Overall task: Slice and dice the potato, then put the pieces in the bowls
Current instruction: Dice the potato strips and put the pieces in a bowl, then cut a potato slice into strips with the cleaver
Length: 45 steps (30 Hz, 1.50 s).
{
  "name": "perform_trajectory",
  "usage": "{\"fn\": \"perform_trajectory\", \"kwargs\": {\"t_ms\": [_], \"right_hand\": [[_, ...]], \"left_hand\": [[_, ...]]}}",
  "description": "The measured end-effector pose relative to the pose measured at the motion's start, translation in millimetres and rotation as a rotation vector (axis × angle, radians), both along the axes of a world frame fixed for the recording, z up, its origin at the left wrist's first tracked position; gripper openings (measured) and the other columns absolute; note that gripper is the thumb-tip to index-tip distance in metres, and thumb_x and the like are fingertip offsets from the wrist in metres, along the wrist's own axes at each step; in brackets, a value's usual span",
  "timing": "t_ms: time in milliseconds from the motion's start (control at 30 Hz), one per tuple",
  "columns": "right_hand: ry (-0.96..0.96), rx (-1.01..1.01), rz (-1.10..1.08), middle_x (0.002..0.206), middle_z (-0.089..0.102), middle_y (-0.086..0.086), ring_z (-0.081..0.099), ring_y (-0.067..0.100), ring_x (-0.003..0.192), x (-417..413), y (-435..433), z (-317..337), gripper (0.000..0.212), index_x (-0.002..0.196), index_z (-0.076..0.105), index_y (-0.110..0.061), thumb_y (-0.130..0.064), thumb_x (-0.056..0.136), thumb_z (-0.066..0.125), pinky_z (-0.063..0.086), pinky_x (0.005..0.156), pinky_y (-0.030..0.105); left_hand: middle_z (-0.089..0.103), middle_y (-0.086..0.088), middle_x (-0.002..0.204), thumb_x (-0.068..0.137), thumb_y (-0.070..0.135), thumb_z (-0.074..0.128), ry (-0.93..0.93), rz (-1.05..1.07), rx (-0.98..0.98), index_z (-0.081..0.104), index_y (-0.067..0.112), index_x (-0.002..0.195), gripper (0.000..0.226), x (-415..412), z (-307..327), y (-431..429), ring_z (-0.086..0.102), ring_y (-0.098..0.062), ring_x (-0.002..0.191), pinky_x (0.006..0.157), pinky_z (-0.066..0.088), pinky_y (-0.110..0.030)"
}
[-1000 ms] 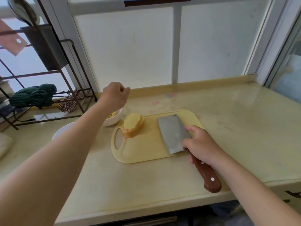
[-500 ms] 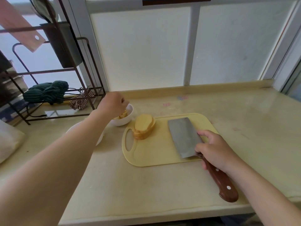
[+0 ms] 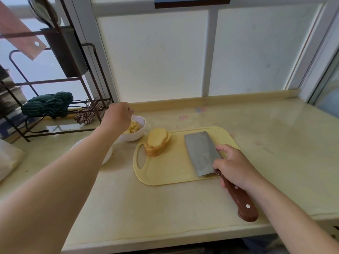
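A stack of potato slices (image 3: 157, 142) leans at the left end of the yellow cutting board (image 3: 170, 173). Just left of the board stands a small white bowl (image 3: 140, 133) with diced potato (image 3: 133, 127) in it. My left hand (image 3: 117, 116) hovers over that bowl, back up, fingers curled downward; what they hold is hidden. A larger white bowl (image 3: 108, 156) sits mostly under my left forearm. My right hand (image 3: 236, 167) grips the cleaver (image 3: 201, 153) where blade meets wooden handle; the blade lies flat on the board.
A metal rack (image 3: 88, 85) stands at the back left with a green cloth (image 3: 49, 105) and a patterned cloth (image 3: 85, 115) on its lower shelf. A pale bag (image 3: 9, 158) lies at the far left. The counter's front edge (image 3: 165, 241) runs below my arms.
My left hand has come down from above to just over the small bowl. My right hand and the cleaver stay put on the board. My head has shifted the view a little.
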State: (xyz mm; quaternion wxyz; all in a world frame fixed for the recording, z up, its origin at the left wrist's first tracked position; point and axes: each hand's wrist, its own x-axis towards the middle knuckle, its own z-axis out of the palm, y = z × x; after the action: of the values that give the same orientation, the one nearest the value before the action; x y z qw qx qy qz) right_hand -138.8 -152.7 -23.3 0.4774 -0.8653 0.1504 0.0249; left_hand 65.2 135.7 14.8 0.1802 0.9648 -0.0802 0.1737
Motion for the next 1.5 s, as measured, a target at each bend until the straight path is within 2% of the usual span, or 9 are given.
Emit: {"fn": "perform_trajectory", "kwargs": {"t_ms": [200, 367, 467, 533, 633, 833, 1067, 1200, 1500], "right_hand": [[0.002, -0.004, 0.005, 0.053, 0.057, -0.008, 0.064, 0.02, 0.048, -0.9, -0.1, -0.2, 0.048, 0.12, 0.047, -0.035, -0.004, 0.085, 0.056, 0.032, 0.037, 0.016], [0.001, -0.006, 0.005, 0.057, 0.06, -0.007, 0.065, 0.02, 0.048, 0.0, 0.0, -1.9, 0.049, 0.122, 0.047, -0.035, -0.005, 0.084, 0.056, 0.033, 0.037, 0.017], [-0.001, -0.004, 0.001, 0.057, 0.06, -0.006, 0.065, 0.02, 0.047, 0.9, -0.5, -3.4, 0.05, 0.122, 0.047, -0.036, -0.005, 0.084, 0.056, 0.033, 0.037, 0.017], [-0.002, -0.004, 0.0, 0.057, 0.06, -0.006, 0.064, 0.02, 0.046, 1.9, -1.1, -4.2, 0.049, 0.121, 0.047, -0.037, -0.005, 0.085, 0.056, 0.032, 0.036, 0.016], [-0.003, -0.003, 0.001, 0.057, 0.06, -0.006, 0.064, 0.019, 0.045, 2.7, -1.4, -4.7, 0.048, 0.122, 0.049, -0.035, -0.005, 0.084, 0.056, 0.032, 0.036, 0.015], [-0.009, -0.006, 0.006, 0.06, 0.063, -0.004, 0.065, 0.018, 0.045, 0.7, -1.1, -5.4, 0.051, 0.125, 0.049, -0.034, -0.005, 0.084, 0.056, 0.033, 0.035, 0.016], [-0.024, 0.009, 0.025, 0.054, 0.063, -0.01, 0.065, 0.016, 0.046, -2.8, -1.5, -5.4, 0.051, 0.127, 0.048, -0.034, -0.006, 0.085, 0.054, 0.034, 0.034, 0.018], [-0.036, 0.018, 0.028, 0.067, 0.064, -0.004, 0.065, 0.016, 0.045, -3.2, -1.1, -3.9, 0.051, 0.127, 0.048, -0.033, -0.005, 0.086, 0.053, 0.034, 0.034, 0.018], [-0.046, 0.028, 0.035, 0.064, 0.063, -0.004, 0.064, 0.015, 0.044, -3.0, -2.6, -4.9, 0.049, 0.126, 0.046, -0.035, -0.006, 0.086, 0.053, 0.034, 0.034, 0.018]], "left_hand": [[0.056, -0.01, 0.069, 0.104, 0.045, 0.034, -0.013, 0.114, 0.039, 0.048, 0.012, 0.066, 0.052, -6.6, 5.1, -7.3, 0.053, -0.029, 0.063, 0.056, 0.04, -0.033], [0.068, -0.011, 0.074, 0.1, 0.053, 0.015, 0.074, 0.093, -0.071, 0.059, 0.008, 0.072, 0.069, -0.6, 8.5, -3.2, 0.062, -0.029, 0.071, 0.077, 0.055, -0.046], [0.072, -0.014, 0.084, 0.1, 0.036, 0.029, 0.084, 0.028, -0.183, 0.061, 0.003, 0.081, 0.05, 0.5, 10.7, -1.1, 0.063, -0.028, 0.068, 0.071, 0.058, -0.047], [0.071, -0.008, 0.087, 0.098, 0.024, 0.041, 0.087, -0.029, -0.191, 0.066, 0.009, 0.095, 0.029, -5.8, 12.1, -5.3, 0.063, -0.023, 0.07, 0.064, 0.056, -0.037], [0.066, 0.002, 0.09, 0.096, 0.022, 0.055, 0.14, -0.2, -0.045, 0.066, 0.013, 0.116, 0.024, -21.5, 10.7, -20.1, 0.06, -0.012, 0.074, 0.065, 0.049, -0.023], [0.057, -0.002, 0.133, 0.088, 0.058, 0.062, 0.297, -0.34, 0.293, 0.043, 0.022, 0.147, 0.072, -52.8, 9.1, -66.7, 0.055, -0.022, 0.118, 0.098, 0.048, -0.037], [0.048, -0.007, 0.141, 0.094, 0.053, 0.054, 0.424, -0.21, 0.405, 0.041, 0.017, 0.144, 0.063, -56.3, 5.2, -87.6, 0.051, -0.027, 0.124, 0.095, 0.044, -0.037], [0.047, -0.007, 0.143, 0.095, 0.051, 0.053, 0.457, -0.167, 0.407, 0.039, 0.017, 0.145, 0.062, -56.0, 8.1, -88.7, 0.05, -0.028, 0.126, 0.091, 0.041, -0.034], [0.049, -0.003, 0.113, 0.085, 0.04, 0.066, 0.407, -0.156, 0.335, 0.044, 0.016, 0.132, 0.057, -57.4, 7.9, -95.5, 0.055, -0.024, 0.092, 0.086, 0.055, -0.04]]}}
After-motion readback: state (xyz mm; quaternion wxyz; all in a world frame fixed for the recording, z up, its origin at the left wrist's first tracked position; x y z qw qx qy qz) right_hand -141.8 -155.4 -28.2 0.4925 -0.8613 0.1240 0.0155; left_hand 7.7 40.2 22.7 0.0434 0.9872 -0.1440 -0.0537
